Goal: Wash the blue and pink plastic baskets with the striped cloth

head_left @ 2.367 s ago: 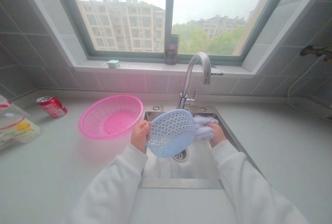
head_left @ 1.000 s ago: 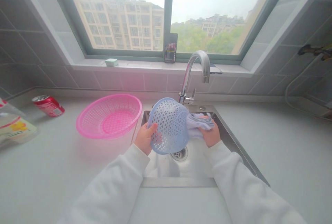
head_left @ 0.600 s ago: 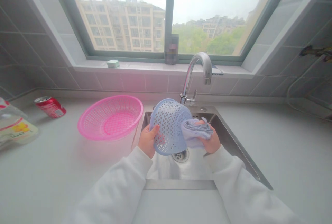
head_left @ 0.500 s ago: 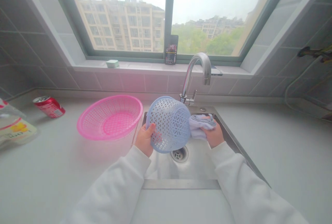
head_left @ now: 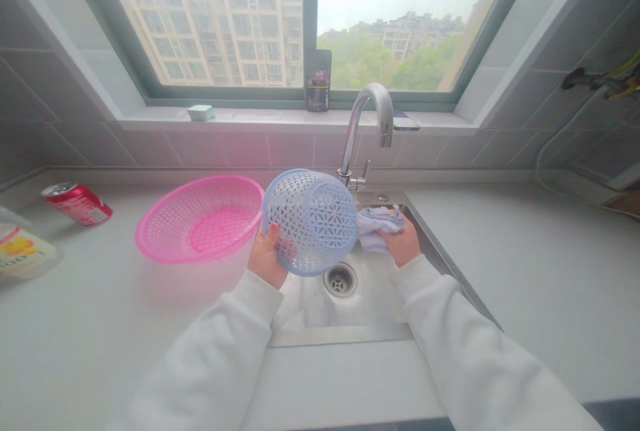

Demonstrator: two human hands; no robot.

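Blue basket: a round pale-blue perforated plastic basket [head_left: 310,222] lies tilted on its side between the hands, above the sink, with its round side held up and towards the right hand; the wider axis runs roughly left to right.
Left hand: the left hand [head_left: 267,259] is closed around the basket's lower left edge, thumb outside, fingers showing faintly through the mesh; it is the hand bearing the basket.
Right hand: the right hand [head_left: 399,241] is curled over a bunched lilac cloth [head_left: 380,226], pressing it against the basket's right side.
Below the hands: a stainless-steel sink [head_left: 340,336] with a round metal drain [head_left: 340,279] lies under the basket.
Ahead of the hands: a curved chrome faucet [head_left: 365,131] rises just beyond the basket.
Left of the left hand: a pink plastic basket [head_left: 200,219] sits just beside it on the counter, and a red drink can [head_left: 77,204] lies on its side farther out.
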